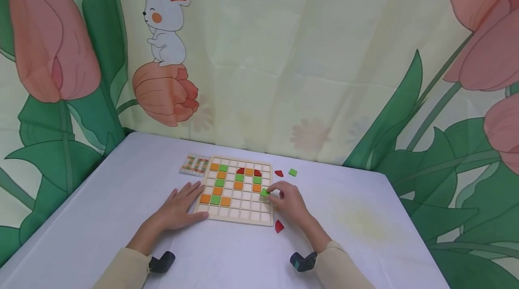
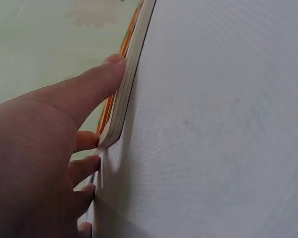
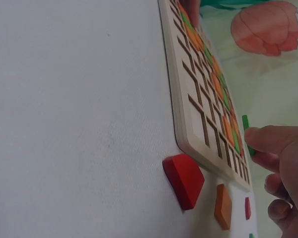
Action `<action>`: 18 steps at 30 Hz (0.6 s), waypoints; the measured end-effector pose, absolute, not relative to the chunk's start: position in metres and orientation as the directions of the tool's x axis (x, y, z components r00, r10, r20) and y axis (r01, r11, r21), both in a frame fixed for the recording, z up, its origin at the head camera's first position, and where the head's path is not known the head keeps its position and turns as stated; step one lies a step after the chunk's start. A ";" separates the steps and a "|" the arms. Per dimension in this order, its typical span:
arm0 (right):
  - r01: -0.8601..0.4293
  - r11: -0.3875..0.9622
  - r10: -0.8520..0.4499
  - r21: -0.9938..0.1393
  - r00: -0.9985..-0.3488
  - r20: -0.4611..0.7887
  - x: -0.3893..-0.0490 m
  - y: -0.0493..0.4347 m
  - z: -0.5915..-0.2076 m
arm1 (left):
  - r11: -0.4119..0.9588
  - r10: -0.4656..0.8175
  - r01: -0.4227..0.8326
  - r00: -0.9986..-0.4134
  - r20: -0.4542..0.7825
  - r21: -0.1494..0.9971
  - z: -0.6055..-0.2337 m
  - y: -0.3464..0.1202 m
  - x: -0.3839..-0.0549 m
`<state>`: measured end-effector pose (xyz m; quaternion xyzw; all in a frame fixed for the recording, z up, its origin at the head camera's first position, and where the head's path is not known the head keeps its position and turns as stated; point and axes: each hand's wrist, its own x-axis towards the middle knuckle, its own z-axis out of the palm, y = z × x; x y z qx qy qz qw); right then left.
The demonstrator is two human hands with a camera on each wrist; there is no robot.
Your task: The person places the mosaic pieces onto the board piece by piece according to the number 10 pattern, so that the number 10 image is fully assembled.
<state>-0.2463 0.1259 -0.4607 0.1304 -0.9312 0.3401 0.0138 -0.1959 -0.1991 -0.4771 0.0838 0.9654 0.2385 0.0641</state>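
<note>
A wooden grid board lies on the table with orange, green and red tiles set in some of its squares. My left hand rests spread at the board's left side; its thumb lies on the edge near the front corner. Between thumb and forefinger, my right hand pinches a green square tile over the board's right-hand squares. In the right wrist view that green tile stands on edge, raised off the grid.
A small pattern card touches or nearly touches the board's upper left. Loose on the right lie a red quarter-round tile, another red tile, a green square and an orange tile. A printed curtain hangs behind the table.
</note>
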 end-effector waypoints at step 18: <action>-0.302 0.739 -0.287 -0.602 -0.950 0.124 -0.246 0.107 -0.478 | 0.866 0.199 0.144 -0.978 -0.067 0.478 -0.479 -0.200 -0.195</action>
